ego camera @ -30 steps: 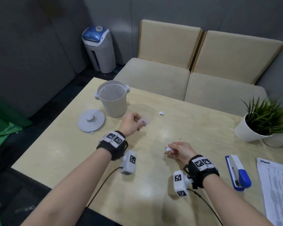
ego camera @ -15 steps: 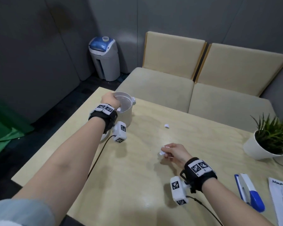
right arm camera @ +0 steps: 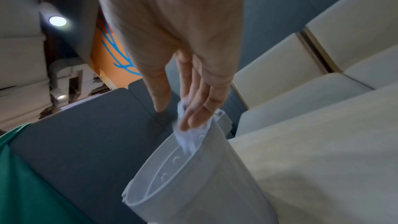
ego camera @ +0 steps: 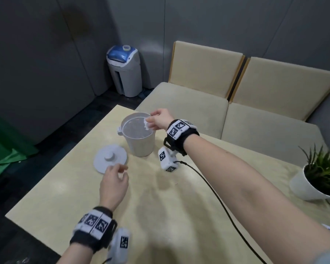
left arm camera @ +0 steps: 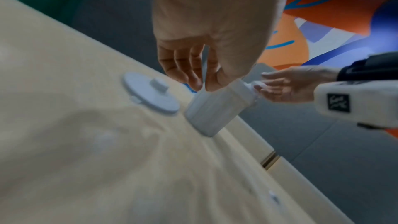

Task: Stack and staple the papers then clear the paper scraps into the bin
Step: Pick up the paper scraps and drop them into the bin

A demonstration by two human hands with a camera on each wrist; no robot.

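Grey panel walls (ego camera: 36,54) enclose a dark floor (ego camera: 69,130), with a beige cushioned bench (ego camera: 179,103) behind the pale wooden table (ego camera: 74,191).

Matt plastic bin (ego camera: 141,145), lid (ego camera: 118,155); smooth wood tbl (ego camera: 65,187).

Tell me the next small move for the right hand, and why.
Probably spread the fingers of the right hand so the paper scrap drops. It sits at the fingertips above the open mouth of the bin; the lid lies on the table beside it, and the left hand is empty, so nothing seems to block the fall.
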